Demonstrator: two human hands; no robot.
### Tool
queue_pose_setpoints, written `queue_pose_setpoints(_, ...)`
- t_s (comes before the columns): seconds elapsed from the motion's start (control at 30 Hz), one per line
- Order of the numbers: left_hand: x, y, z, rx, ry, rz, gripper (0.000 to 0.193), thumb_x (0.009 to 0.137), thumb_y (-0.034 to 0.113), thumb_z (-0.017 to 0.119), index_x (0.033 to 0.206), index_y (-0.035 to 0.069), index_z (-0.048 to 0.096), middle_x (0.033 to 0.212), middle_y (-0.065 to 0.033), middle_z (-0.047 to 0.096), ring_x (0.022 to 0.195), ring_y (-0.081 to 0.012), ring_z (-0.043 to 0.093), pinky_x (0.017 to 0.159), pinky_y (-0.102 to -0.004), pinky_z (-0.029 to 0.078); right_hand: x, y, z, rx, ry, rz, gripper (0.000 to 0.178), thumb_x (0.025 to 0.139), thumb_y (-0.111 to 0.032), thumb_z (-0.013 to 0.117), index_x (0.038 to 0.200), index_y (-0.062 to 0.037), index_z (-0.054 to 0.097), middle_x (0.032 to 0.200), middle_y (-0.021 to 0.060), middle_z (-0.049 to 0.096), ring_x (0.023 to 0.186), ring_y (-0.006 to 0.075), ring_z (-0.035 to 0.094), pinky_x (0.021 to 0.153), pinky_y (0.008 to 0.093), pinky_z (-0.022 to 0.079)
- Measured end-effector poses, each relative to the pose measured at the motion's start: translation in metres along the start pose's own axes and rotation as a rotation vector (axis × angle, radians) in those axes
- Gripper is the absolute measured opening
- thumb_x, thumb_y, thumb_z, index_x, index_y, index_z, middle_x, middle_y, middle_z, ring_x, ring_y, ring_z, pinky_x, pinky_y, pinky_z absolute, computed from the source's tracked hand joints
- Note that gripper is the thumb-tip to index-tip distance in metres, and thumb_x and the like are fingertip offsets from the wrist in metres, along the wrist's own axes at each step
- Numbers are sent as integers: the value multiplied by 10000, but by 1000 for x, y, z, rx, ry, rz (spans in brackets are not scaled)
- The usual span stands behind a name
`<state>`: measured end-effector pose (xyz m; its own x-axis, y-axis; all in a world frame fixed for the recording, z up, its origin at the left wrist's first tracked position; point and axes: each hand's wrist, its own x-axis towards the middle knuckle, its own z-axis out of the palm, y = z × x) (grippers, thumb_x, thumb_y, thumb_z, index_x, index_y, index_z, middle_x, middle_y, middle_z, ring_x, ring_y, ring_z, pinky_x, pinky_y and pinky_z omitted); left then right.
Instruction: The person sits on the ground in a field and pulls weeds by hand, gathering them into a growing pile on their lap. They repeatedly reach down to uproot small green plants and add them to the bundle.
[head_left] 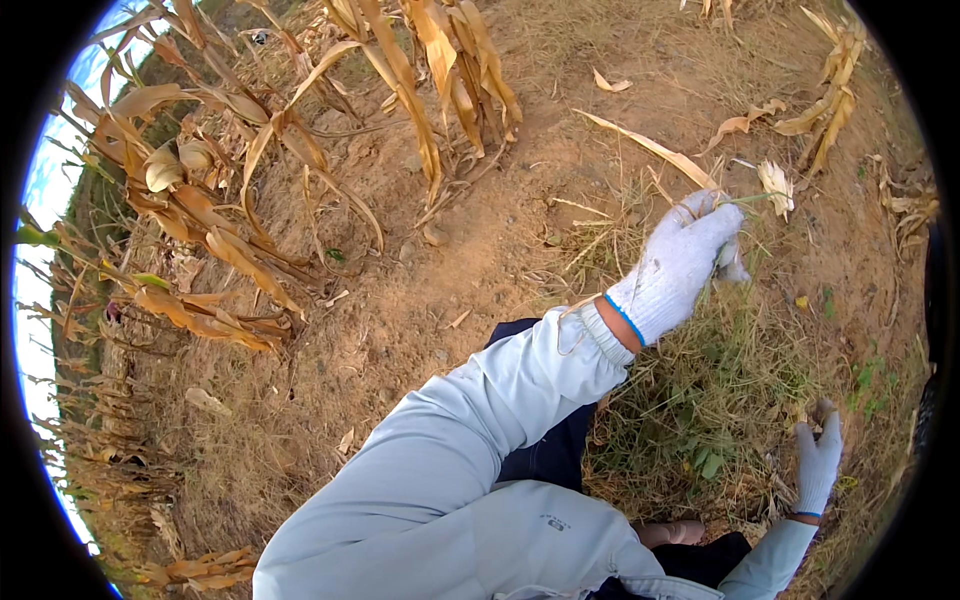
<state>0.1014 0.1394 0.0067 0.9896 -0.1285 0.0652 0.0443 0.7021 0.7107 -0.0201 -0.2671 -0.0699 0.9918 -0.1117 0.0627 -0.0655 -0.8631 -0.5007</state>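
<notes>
My left hand (685, 262), in a white knit glove with a blue cuff edge, reaches out low over the ground. Its fingers are closed round a thin green grass stem (752, 199), which sticks out past the fingertips to the right. Just beyond them lies a pale dry corn husk (775, 189), and a long dry leaf (655, 150) runs up to the knuckles. My right hand (819, 458), gloved the same way with soiled fingertips, is at the lower right. Its thumb and fingers stand apart with nothing visible between them. Nearest to it is a heap of cut grass and weeds (700, 430).
Dry corn stalks (470, 75) stand at the upper left, and more bent ones (210, 240) line the left side. Another dry stalk (835, 90) is at the upper right. Bare brown soil (440, 300) lies between. My shoe (670, 533) shows beside the heap.
</notes>
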Motion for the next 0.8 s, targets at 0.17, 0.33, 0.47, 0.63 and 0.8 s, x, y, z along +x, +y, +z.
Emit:
queue_pose_setpoints(0.17, -46, -66, 46, 12, -244, -322, 125, 1044, 195, 604, 1010, 76, 591, 700, -1, 588, 613, -134, 589, 630, -311, 555, -18, -126, 33, 626, -391, 14, 952, 787, -136, 802, 1604, -16, 328, 1480, 153, 537, 1150, 229, 608, 968, 351, 508)
queue_pose_setpoints(0.33, -39, -49, 53, -131, -288, -280, 139, 1048, 195, 600, 1062, 57, 587, 711, -34, 605, 652, -189, 639, 750, -402, 595, -27, -126, 70, 213, -813, -127, 274, 883, -230, 763, 1078, -42, 727, 983, 170, 737, 962, 331, 705, 853, 432, 548)
queue_pose_setpoints(0.47, 10, -17, 19, -178, -87, -10, 179, 1082, 182, 544, 918, 117, 577, 662, -6, 550, 642, -226, 625, 852, -552, 585, -34, -103, 60, -222, -696, -232, 238, 946, -265, 666, 1026, -42, 694, 933, 201, 701, 940, 431, 672, 805, 498, 543)
queue_pose_setpoints(0.63, 16, 17, -11, -141, 69, 24, 274, 1103, 196, 507, 842, 114, 520, 699, -4, 515, 697, -218, 597, 962, -538, 553, -8, -38, 23, -444, -270, -3, 209, 952, -268, 633, 988, -63, 653, 965, 193, 704, 943, 421, 679, 805, 522, 550)
queue_pose_setpoints(0.8, 15, 19, -13, -144, 42, 31, 307, 1097, 189, 517, 801, 108, 499, 694, -15, 485, 683, -219, 562, 1024, -545, 516, 0, 0, -15, -425, 21, 151, 315, 989, -314, 619, 1205, -87, 651, 1145, 212, 696, 1018, 427, 679, 879, 511, 540)
